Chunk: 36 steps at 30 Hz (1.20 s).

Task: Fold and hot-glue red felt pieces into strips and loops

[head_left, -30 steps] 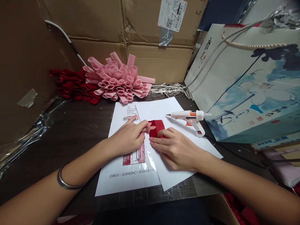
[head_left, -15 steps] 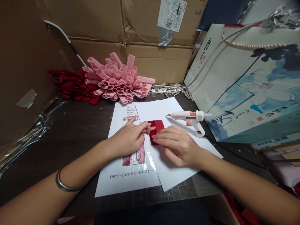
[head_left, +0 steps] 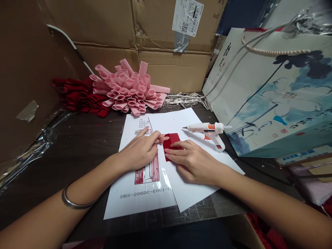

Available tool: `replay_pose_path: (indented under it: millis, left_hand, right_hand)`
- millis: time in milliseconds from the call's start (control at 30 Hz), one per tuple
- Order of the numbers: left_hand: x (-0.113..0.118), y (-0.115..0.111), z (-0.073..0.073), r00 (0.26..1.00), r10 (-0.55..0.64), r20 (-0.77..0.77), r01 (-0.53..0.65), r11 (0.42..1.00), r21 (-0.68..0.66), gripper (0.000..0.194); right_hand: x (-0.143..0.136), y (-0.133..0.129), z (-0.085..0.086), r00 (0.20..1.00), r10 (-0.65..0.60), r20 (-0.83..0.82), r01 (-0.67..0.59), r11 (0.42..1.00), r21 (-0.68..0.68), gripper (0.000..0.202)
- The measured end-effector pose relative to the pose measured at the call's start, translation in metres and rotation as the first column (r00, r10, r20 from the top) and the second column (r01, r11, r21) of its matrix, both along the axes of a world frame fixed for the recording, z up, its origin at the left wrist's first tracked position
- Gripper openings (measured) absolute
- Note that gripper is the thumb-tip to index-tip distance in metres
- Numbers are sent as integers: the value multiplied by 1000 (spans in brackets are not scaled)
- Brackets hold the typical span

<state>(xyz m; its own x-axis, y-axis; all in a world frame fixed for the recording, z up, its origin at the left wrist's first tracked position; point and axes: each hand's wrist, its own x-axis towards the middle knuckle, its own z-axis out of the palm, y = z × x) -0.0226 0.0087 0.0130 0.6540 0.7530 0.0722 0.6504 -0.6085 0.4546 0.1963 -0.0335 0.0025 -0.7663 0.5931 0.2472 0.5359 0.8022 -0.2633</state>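
Note:
A folded red piece of fabric point(head_left: 171, 140) lies flat on the white sheet of paper point(head_left: 181, 193). My left hand point(head_left: 141, 150) is at its left edge, fingers bent together and fingertips on the fabric; the thumb side is partly hidden. Across the lower right part of the fabric rests my right hand point(head_left: 194, 160), its fingers stretched out and pressing down. A white glue gun point(head_left: 207, 129) with an orange trigger lies just beyond my right hand, nozzle pointing left. Under my left hand is a printed sheet point(head_left: 116, 204) with a picture and a code.
Pink rolled fabric pieces point(head_left: 129, 86) are heaped at the back, beside dark red ones point(head_left: 77, 97). Metal clips point(head_left: 186, 100) lie in a pile behind the paper. Cardboard point(head_left: 173, 69) walls the back; a painted paper bag point(head_left: 272, 97) stands right. A grey cable point(head_left: 228, 65) hangs across.
My right hand has shifted slightly left and its fingers have spread over the fabric. My left fingertips have drawn back a little toward the left edge. The whole view has moved slightly.

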Motion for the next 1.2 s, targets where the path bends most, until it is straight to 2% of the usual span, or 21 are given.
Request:
replay_pose_path:
  millis: [167, 300, 367, 467, 567, 700, 967, 1033, 1100, 1167, 1200]
  left_hand:
    - [2, 8, -4, 998, 41, 44, -43, 999, 29, 23]
    - [3, 10, -7, 990, 59, 126, -77, 987, 143, 21]
    - [5, 6, -7, 984, 38, 173, -76, 973, 217, 21]
    - [9, -3, -8, 988, -36, 153, -11, 956, 294, 18]
    - [14, -10, -10, 997, -56, 59, 37, 959, 282, 16]
    - [17, -11, -10, 999, -10, -46, 21, 969, 245, 16]
    - [16, -13, -8, 998, -12, -64, 25, 978, 208, 19]
    - [15, -14, -9, 998, -32, -54, 43, 978, 203, 21]
    - [14, -15, -11, 998, -44, -50, 53, 979, 198, 27]
    - [13, -15, -13, 997, -53, -54, 63, 980, 191, 32]
    - [13, -16, -14, 997, -59, -59, 69, 980, 187, 33]
  right_hand:
    - [0, 0, 0, 1000, -5, 18, 5, 1000, 2, 41]
    - [-1, -1, -1, 1000, -12, 0, 12, 1000, 15, 40]
    - [-1, 0, -2, 1000, -15, -2, 15, 1000, 22, 38]
    - [0, 1, -3, 1000, -16, -4, 16, 999, 29, 37]
    - [0, 2, -4, 1000, -5, -17, 6, 999, 35, 35]
    - [0, 0, -4, 1000, -13, 8, 13, 999, 41, 37]
    - [-3, -14, -5, 999, -2, 34, -3, 989, 145, 35]
    - [-1, -23, -1, 1000, -7, -4, 7, 995, 104, 32]
    - [5, -35, 4, 992, -47, -114, 53, 998, 42, 30]
    - [16, -47, 6, 943, -160, -292, 180, 983, 43, 30]
    - [23, -52, 6, 886, -243, -394, 296, 952, 79, 30]
